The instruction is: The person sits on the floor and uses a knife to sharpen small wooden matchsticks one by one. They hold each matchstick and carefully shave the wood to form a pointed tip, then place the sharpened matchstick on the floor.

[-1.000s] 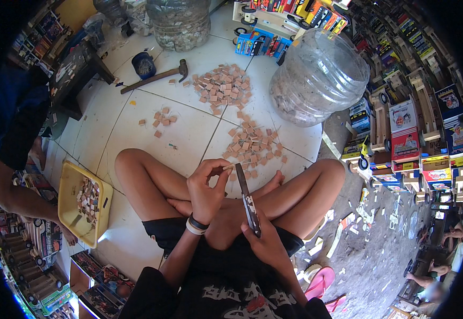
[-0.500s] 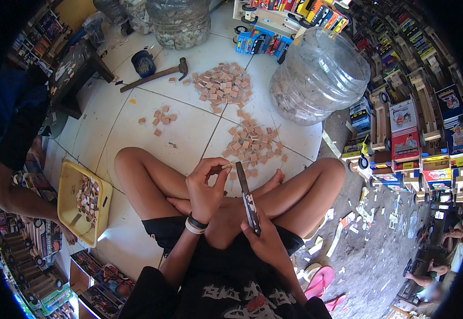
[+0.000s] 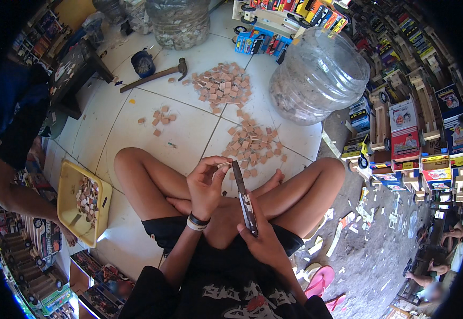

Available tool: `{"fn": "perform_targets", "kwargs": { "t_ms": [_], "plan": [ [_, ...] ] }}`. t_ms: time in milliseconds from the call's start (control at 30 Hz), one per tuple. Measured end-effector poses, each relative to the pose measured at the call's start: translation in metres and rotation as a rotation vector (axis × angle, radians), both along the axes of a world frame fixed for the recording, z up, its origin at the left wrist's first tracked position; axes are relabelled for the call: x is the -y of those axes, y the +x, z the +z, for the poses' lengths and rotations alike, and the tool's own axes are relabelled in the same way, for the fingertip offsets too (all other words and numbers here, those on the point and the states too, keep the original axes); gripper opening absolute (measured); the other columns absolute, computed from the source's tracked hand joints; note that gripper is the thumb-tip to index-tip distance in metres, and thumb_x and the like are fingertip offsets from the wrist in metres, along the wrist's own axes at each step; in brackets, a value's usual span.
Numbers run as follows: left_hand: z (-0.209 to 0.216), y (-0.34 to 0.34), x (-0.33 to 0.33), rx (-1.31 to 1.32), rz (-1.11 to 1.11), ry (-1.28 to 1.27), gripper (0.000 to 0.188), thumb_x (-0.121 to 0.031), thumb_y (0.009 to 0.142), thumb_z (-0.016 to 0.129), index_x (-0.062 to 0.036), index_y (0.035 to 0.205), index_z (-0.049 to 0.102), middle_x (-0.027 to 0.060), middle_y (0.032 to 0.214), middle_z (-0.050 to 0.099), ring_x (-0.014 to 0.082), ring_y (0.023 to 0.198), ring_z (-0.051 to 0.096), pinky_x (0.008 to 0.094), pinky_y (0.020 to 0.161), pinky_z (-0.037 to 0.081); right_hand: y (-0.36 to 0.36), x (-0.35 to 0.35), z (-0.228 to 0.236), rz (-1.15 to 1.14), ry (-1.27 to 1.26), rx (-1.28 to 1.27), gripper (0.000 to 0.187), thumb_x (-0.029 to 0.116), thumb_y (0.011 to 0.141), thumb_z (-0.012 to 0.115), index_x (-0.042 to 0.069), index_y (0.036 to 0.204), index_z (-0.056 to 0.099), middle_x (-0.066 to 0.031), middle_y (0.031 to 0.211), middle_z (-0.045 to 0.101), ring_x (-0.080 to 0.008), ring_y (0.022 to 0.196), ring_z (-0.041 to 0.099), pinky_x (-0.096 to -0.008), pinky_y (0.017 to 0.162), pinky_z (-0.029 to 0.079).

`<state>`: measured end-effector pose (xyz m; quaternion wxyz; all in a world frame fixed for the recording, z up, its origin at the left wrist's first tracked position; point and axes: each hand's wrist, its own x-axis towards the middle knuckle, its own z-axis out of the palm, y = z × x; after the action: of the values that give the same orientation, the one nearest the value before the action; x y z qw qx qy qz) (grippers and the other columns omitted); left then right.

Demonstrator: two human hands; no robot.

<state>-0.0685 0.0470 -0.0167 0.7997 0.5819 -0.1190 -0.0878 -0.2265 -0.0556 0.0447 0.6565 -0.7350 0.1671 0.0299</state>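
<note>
My left hand (image 3: 206, 186) pinches a small light-brown wooden piece (image 3: 225, 164) between thumb and fingertips. In my right hand (image 3: 261, 234) is a long, flat, dark blade-like tool (image 3: 239, 181) with a patterned wrap on its lower part. Its upper end stands right beside the wooden piece; whether they touch I cannot tell. Past my hands lies a loose heap of small square wooden pieces (image 3: 251, 141), with thin strands among them. Farther back is a second heap of such pieces (image 3: 222, 85), and a few more (image 3: 162, 117) lie to the left.
A hammer (image 3: 154, 77) lies by a dark blue cup (image 3: 143, 64). At left stands a yellow tub (image 3: 106, 199) with small pieces, near another person's arm (image 3: 24, 199). A big clear plastic jug (image 3: 319, 77) is at back right. Wooden toy trucks (image 3: 402, 127) are stacked at right.
The tool in my right hand has shifted slightly left and tilted a little more, its upper end closer to the wooden piece. My left hand is nearly still.
</note>
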Motion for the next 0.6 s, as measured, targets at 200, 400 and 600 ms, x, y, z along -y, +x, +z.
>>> {"fn": "perform_targets", "kwargs": {
  "t_ms": [200, 400, 600],
  "plan": [
    [0.001, 0.001, -0.002, 0.018, 0.023, 0.024, 0.017, 0.008, 0.098, 0.068, 0.0053, 0.115, 0.067, 0.0142, 0.113, 0.075, 0.0188, 0.11, 0.071, 0.0308, 0.099, 0.055, 0.0, 0.0, 0.006, 0.049, 0.054, -0.085, 0.083, 0.001, 0.102, 0.059, 0.012, 0.171, 0.014, -0.006, 0.098, 0.056, -0.0164, 0.086, 0.053, -0.0313, 0.084, 0.048],
    [0.002, 0.001, -0.002, 0.02, 0.032, 0.027, 0.017, 0.008, 0.098, 0.068, 0.0051, 0.115, 0.067, 0.0135, 0.113, 0.074, 0.0185, 0.11, 0.071, 0.0306, 0.099, 0.055, 0.001, -0.001, 0.003, 0.065, 0.013, -0.036, 0.083, 0.002, 0.103, 0.059, 0.012, 0.171, 0.013, -0.0044, 0.095, 0.054, -0.0143, 0.083, 0.05, -0.0291, 0.081, 0.047],
    [0.006, 0.0, -0.006, -0.029, 0.04, -0.001, 0.019, 0.004, 0.099, 0.068, 0.0059, 0.118, 0.07, 0.0171, 0.114, 0.077, 0.0188, 0.106, 0.072, 0.0315, 0.097, 0.057, -0.004, 0.009, -0.001, 0.001, 0.695, -0.406, 0.079, 0.006, 0.103, 0.063, 0.007, 0.169, 0.018, -0.0029, 0.107, 0.054, -0.0143, 0.092, 0.055, -0.0298, 0.086, 0.05]
  ]
}}
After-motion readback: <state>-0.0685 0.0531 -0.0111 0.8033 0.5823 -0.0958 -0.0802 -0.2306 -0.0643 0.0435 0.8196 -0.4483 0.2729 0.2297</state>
